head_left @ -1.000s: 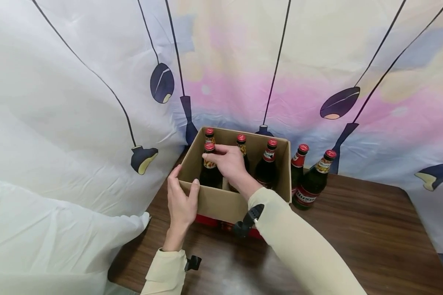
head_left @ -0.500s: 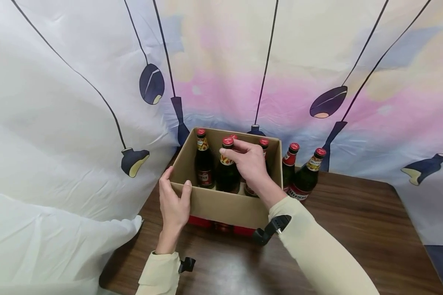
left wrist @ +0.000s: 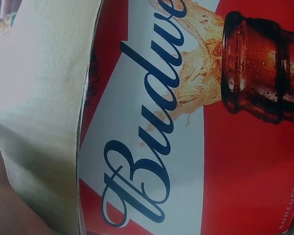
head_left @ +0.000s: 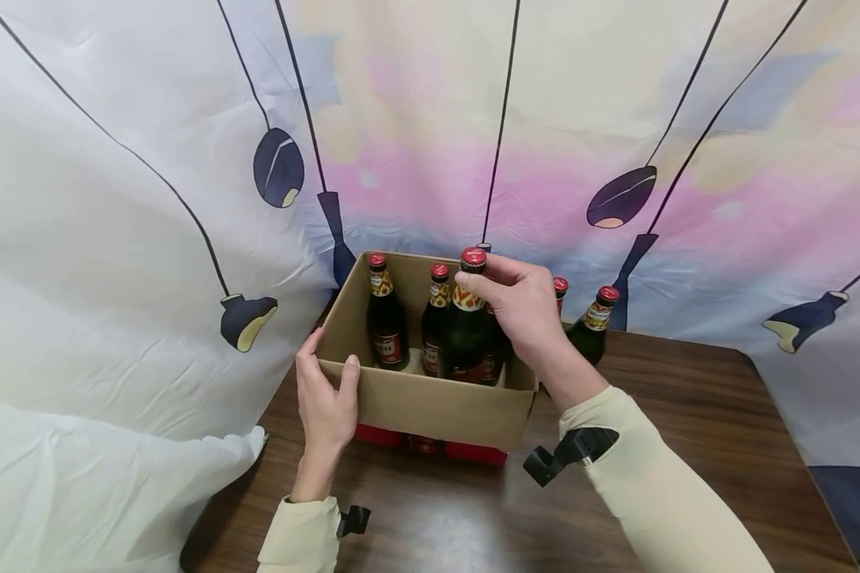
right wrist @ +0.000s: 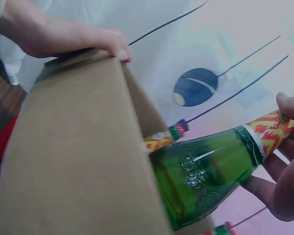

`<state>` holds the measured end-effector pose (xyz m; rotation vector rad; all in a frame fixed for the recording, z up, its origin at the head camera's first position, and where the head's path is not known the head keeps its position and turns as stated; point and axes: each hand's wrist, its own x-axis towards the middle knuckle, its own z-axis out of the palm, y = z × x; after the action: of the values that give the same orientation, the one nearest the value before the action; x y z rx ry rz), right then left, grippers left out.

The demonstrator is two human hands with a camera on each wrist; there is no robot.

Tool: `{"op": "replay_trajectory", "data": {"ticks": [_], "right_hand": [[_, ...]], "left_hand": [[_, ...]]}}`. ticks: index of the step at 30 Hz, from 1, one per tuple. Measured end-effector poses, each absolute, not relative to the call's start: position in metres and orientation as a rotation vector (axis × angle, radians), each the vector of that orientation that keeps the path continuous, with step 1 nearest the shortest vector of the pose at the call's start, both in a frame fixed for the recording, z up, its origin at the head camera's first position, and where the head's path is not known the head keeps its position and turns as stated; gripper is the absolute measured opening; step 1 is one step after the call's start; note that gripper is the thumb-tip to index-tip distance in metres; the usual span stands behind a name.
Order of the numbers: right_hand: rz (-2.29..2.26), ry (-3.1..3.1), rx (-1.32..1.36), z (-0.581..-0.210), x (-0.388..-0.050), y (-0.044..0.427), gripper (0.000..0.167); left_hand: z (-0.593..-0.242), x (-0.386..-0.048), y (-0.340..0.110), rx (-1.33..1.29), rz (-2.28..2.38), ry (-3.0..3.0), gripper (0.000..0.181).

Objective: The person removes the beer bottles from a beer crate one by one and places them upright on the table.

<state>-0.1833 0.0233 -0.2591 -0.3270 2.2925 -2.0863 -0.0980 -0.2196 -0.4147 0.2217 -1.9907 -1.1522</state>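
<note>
A green bottle (head_left: 466,342) is held at frame centre, its neck clamped by fingers of the right hand (head_left: 530,310), its base hidden by a cardboard box (head_left: 430,406). The box, on the desk (head_left: 674,406), is gripped at its left front corner by fingers of the left hand (head_left: 327,404).

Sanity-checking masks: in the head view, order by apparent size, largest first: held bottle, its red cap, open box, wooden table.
1. Wooden table
2. Open box
3. Held bottle, partly hidden
4. Red cap
</note>
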Motion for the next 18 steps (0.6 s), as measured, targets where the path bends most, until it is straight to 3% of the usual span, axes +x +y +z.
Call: {"op": "replay_trajectory", "data": {"ticks": [18], "right_hand": [[-2.257,2.24,-0.496,-0.198,-0.18,0.06,0.043]], "left_hand": [[-0.416,-0.101,-0.22,0.235,-1.133,-1.998,0.064]]}}
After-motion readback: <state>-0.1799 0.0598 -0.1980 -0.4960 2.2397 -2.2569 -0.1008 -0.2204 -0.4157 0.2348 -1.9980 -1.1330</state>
